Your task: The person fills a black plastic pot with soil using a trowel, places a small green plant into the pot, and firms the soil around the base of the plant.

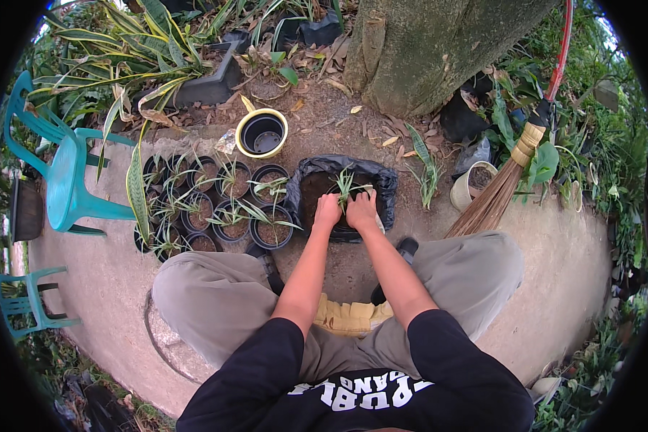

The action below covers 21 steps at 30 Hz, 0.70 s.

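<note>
In front of me sits a basin of dark soil (311,189) lined with a crumpled black plastic bag (387,189). A small spiky green plant (344,184) with narrow pale-edged leaves stands inside it, between my hands. My left hand (328,211) is closed at the plant's left side, by its base. Close on the other side, my right hand (361,211) has its fingers bent down beside the leaves. What those fingers grip is hidden beneath them. A pale edge shows past the right hand; I cannot make out what it belongs to.
Several black pots (270,227) with similar seedlings cluster left of the basin. Behind them stands a cream-rimmed pot (261,134). A stick broom (497,176) leans at right near a whitish pot (474,183). Green plastic chairs (70,180) stand left; a tree trunk (425,57) rises ahead.
</note>
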Each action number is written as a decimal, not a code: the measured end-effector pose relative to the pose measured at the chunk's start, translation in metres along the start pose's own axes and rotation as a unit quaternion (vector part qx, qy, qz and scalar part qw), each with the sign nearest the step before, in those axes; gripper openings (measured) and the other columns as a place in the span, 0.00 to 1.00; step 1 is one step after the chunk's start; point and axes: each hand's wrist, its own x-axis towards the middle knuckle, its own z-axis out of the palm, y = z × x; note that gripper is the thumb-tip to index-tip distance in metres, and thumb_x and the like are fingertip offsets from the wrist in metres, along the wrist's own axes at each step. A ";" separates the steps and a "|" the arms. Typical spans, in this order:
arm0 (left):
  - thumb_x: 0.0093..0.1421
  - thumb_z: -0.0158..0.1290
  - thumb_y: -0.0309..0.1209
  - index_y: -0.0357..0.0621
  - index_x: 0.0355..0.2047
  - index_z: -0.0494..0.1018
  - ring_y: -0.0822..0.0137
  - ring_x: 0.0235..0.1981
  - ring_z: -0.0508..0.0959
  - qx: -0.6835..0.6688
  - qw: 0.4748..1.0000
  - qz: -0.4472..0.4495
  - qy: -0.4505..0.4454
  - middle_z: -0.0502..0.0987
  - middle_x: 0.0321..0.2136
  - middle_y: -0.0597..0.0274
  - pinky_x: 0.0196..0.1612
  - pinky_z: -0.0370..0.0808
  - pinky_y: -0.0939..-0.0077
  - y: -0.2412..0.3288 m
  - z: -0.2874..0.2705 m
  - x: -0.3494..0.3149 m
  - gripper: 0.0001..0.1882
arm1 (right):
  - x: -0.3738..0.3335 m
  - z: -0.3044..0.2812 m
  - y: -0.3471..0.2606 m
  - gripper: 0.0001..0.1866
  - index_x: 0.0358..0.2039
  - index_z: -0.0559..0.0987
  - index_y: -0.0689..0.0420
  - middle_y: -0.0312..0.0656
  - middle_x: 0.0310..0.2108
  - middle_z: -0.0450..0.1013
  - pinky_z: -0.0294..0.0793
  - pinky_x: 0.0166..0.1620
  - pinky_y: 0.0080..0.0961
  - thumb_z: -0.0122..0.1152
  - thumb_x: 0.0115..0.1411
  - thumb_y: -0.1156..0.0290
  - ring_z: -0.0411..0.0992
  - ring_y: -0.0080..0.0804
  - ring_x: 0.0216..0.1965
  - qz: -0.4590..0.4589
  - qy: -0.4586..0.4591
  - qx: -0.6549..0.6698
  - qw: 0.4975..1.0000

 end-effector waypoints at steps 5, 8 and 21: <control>0.56 0.54 0.27 0.42 0.35 0.80 0.41 0.35 0.78 0.017 1.000 0.015 0.006 0.78 0.29 0.40 0.40 0.75 0.51 -0.002 0.000 0.000 0.09 | 0.003 0.013 0.009 0.24 0.60 0.71 0.45 0.46 0.51 0.68 0.32 0.68 0.57 0.48 0.62 0.66 0.57 0.44 0.60 -0.031 -0.024 -0.037 0.999; 0.56 0.54 0.28 0.43 0.35 0.80 0.41 0.35 0.78 0.016 1.000 0.022 0.004 0.78 0.29 0.41 0.40 0.75 0.51 0.000 -0.002 0.000 0.08 | 0.003 0.015 0.005 0.25 0.63 0.67 0.45 0.43 0.54 0.67 0.29 0.68 0.54 0.43 0.65 0.63 0.56 0.42 0.62 -0.028 -0.072 -0.069 0.995; 0.54 0.54 0.28 0.42 0.33 0.80 0.41 0.35 0.77 0.023 1.000 0.015 0.001 0.77 0.29 0.40 0.40 0.74 0.49 -0.004 0.001 0.001 0.08 | 0.009 0.012 -0.018 0.23 0.60 0.72 0.47 0.40 0.58 0.67 0.23 0.67 0.58 0.42 0.66 0.61 0.56 0.39 0.62 0.025 -0.141 -0.090 0.986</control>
